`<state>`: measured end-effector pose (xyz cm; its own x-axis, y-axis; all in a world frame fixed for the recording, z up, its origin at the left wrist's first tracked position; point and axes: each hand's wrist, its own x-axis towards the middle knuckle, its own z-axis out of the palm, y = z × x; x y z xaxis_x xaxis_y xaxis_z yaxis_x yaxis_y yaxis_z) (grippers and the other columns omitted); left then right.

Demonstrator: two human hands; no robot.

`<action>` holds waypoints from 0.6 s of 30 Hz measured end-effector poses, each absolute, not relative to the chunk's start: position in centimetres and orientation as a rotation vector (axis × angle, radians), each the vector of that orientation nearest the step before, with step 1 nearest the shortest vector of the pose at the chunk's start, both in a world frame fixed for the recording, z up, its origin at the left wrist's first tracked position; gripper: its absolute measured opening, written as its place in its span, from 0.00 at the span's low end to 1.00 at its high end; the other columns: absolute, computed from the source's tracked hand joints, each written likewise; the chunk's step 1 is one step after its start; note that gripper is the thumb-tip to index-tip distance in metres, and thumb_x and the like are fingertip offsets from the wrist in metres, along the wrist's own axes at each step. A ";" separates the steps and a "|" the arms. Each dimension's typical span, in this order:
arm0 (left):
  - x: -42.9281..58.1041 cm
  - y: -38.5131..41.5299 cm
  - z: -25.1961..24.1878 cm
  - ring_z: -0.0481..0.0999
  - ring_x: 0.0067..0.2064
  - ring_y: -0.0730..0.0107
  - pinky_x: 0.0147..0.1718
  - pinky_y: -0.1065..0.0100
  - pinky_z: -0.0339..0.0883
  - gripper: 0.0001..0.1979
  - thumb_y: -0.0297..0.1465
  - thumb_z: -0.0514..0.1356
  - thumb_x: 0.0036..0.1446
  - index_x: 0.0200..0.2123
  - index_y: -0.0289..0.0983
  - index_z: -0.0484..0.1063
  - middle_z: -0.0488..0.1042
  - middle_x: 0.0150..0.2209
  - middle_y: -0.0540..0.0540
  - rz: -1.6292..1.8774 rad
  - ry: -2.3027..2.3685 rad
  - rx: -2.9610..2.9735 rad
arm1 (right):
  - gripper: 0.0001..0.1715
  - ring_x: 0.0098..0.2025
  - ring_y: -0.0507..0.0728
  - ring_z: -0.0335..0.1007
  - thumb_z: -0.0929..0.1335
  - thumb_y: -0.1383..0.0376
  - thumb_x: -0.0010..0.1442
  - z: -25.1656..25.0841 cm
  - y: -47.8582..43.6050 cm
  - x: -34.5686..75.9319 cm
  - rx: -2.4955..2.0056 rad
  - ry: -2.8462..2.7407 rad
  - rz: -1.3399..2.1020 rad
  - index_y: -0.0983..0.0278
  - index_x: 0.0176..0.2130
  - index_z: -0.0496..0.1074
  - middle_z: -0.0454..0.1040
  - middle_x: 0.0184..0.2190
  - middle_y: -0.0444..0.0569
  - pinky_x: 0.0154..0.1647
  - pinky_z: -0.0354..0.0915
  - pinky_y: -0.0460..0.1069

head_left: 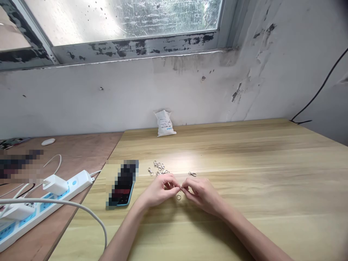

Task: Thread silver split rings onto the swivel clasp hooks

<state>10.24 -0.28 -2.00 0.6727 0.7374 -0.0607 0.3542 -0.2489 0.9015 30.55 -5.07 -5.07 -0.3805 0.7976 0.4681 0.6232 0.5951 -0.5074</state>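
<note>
My left hand and my right hand meet over the light wooden table, fingertips pinched together on a tiny metal clasp or ring between them. A small metal ring lies on the table just below the fingertips. Behind the left hand sits a loose pile of small metal clasps, and a single clasp lies behind the right hand.
A phone lies left of my left hand. A white power strip with plugged chargers and a white cable lies on the brown table at left. A small white bag leans against the wall.
</note>
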 end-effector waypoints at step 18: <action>10.7 -0.4 -3.0 0.70 0.50 0.59 0.50 0.59 0.62 0.05 0.27 0.58 0.57 0.31 0.39 0.73 0.72 0.46 0.44 0.901 1.061 2.438 | 0.10 0.22 0.49 0.58 0.64 0.59 0.65 -4.3 -5.5 30.4 -1.242 -1.877 0.614 0.63 0.38 0.71 0.71 0.30 0.45 0.25 0.57 0.46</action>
